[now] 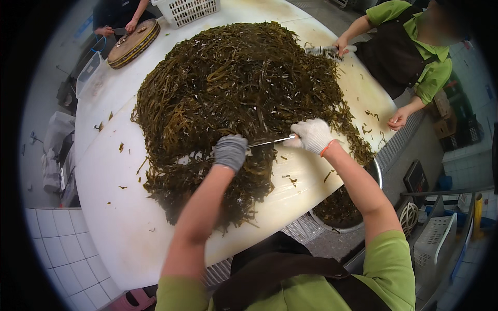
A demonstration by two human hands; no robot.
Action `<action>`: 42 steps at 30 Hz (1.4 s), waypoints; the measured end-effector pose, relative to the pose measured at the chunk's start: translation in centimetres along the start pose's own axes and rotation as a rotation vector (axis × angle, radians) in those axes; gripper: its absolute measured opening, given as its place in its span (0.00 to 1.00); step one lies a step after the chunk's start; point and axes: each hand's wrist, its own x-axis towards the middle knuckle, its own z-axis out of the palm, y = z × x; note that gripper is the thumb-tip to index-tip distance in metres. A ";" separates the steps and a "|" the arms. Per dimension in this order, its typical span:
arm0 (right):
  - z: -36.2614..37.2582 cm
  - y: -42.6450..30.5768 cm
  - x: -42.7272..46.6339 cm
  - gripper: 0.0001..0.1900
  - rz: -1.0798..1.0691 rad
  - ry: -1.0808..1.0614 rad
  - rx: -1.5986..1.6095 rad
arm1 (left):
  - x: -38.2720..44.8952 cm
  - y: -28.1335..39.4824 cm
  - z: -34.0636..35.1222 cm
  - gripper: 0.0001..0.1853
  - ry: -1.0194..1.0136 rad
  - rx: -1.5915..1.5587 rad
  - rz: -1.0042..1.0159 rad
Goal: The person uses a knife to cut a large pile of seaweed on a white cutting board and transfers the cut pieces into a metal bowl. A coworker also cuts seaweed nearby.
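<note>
A large heap of brown-green seaweed strips (pixel 233 77) covers much of the white tabletop (pixel 113 163). My right hand (pixel 313 136), in a white knit glove with an orange band at the wrist, is closed on the handle of a knife. The knife's blade (pixel 270 142) points left across the near part of the heap. At the blade's far end, my left hand (pixel 230 151), in a grey glove, rests on the seaweed; whether it grips the blade or some strips is hidden. A smaller portion of seaweed (pixel 218 194) lies nearer to me, partly behind my left forearm.
A co-worker's gloved or bare hand (pixel 341 46) holds a knife at the heap's right edge. Another person works at a round chopping board (pixel 134 43). A white basket (pixel 188 11) and a clear plastic bin (pixel 90 74) stand farther off. Below the table's right edge sits a metal tub (pixel 338 229) with seaweed.
</note>
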 end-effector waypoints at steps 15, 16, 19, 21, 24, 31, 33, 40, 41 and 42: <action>-0.3 -11.5 6.7 0.24 -0.085 0.065 0.272 | -7.9 -12.4 -5.5 0.09 0.176 0.289 -0.068; 0.4 -13.0 7.8 0.24 -0.073 0.091 0.275 | -7.7 -14.3 -5.6 0.09 0.195 0.301 -0.075; 2.5 -15.8 11.0 0.23 0.020 -0.044 0.254 | -6.4 -17.6 -4.1 0.10 0.085 0.295 -0.174; 3.6 -15.6 12.1 0.24 -0.003 -0.107 0.276 | -5.5 -18.3 -2.2 0.10 -0.063 0.214 -0.249; 4.9 -14.1 14.0 0.25 -0.019 -0.249 0.287 | -4.7 -19.0 0.1 0.12 -0.065 0.140 -0.284; 3.9 -15.3 14.2 0.27 0.036 -0.366 0.240 | -5.1 -18.9 -0.1 0.12 -0.127 0.176 -0.249; 2.3 -16.2 13.8 0.27 0.062 -0.361 0.201 | -5.8 -19.0 -1.7 0.12 -0.166 0.263 -0.152; 3.4 -20.5 18.9 0.26 -0.085 -0.193 0.323 | -11.7 -24.1 -4.0 0.06 0.141 0.282 -0.366; 4.4 -21.6 19.5 0.27 -0.090 -0.234 0.348 | -11.6 -24.2 -2.9 0.08 -0.126 0.115 -0.564; 5.3 -22.3 20.0 0.27 -0.152 -0.336 0.248 | -12.0 -24.2 -1.8 0.10 -0.221 0.048 -0.560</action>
